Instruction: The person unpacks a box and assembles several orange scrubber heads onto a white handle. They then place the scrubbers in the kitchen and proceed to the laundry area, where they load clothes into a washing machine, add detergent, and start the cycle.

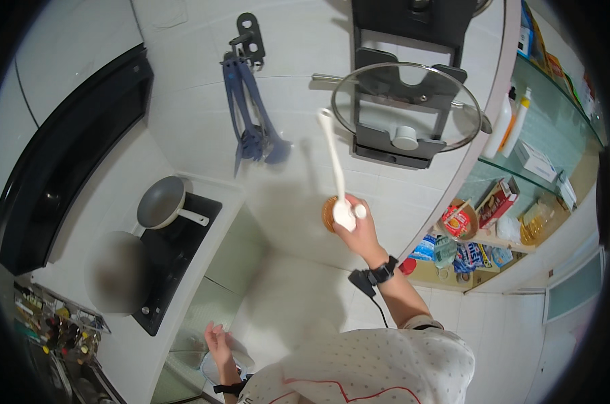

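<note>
Head view. We see the right hand [364, 237] grasping a white long-handled utensil [336, 161], its handle pointing away from the body, before the tiled wall [298, 222]; a round brown piece [328, 214] shows beside its near end, and we cannot tell whether the two are joined. The left hand [218, 345] hangs low, fingers loosely bent, grasping nothing that we can make out. We judge the utensil taken up but not yet set down; the pan [162, 203], at the hob's [158, 283] wall-side corner, is untouched.
</note>
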Tool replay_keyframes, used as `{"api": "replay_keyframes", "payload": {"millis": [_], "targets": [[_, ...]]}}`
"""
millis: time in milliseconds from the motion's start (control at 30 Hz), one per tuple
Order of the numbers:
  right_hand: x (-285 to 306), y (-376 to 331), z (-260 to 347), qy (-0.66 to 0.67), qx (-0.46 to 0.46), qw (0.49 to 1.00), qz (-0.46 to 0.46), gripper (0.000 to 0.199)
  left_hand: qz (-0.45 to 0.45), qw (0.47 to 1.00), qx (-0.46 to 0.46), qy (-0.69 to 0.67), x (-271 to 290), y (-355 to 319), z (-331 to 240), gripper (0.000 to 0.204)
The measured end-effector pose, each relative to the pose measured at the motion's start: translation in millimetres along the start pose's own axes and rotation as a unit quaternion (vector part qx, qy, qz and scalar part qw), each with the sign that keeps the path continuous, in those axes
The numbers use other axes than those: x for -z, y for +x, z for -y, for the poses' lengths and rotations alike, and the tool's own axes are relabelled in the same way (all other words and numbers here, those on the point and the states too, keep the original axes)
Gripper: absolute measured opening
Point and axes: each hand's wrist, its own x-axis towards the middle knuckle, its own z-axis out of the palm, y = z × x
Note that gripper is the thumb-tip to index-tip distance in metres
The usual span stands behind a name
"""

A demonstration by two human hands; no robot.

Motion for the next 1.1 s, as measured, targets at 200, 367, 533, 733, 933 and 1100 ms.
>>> {"api": "replay_keyframes", "payload": {"millis": [200, 367, 533, 733, 933, 1100], "targets": [[-46, 100, -29, -0.027, 0.002, 0.999, 0.034, 0.037, -0.053, 0.998, -0.027, -0.012, 15, -10, -13, 0.039], [-76, 166, -50, 0.123, -0.041, 0.991, 0.03, 0.041, -0.128, 0.992, 0.006, -0.006, 24, -36, -31, 0.037], [-82, 189, -73, 0.171, -0.083, 0.978, 0.084, 0.04, -0.167, 0.986, 0.002, -0.018, 50, -50, -10, 0.037], [-85, 188, -70, 0.228, -0.104, 0.963, 0.102, 0.041, -0.201, 0.979, 0.011, -0.039, 56, -51, 2, 0.036], [-74, 192, -73, 0.269, -0.133, 0.946, 0.122, 0.041, -0.164, 0.985, -0.003, -0.051, 42, -39, -4, 0.036], [-100, 188, -83, 0.295, -0.161, 0.93, 0.147, 0.043, -0.174, 0.984, -0.03, -0.011, 45, -41, -8, 0.037]]}}
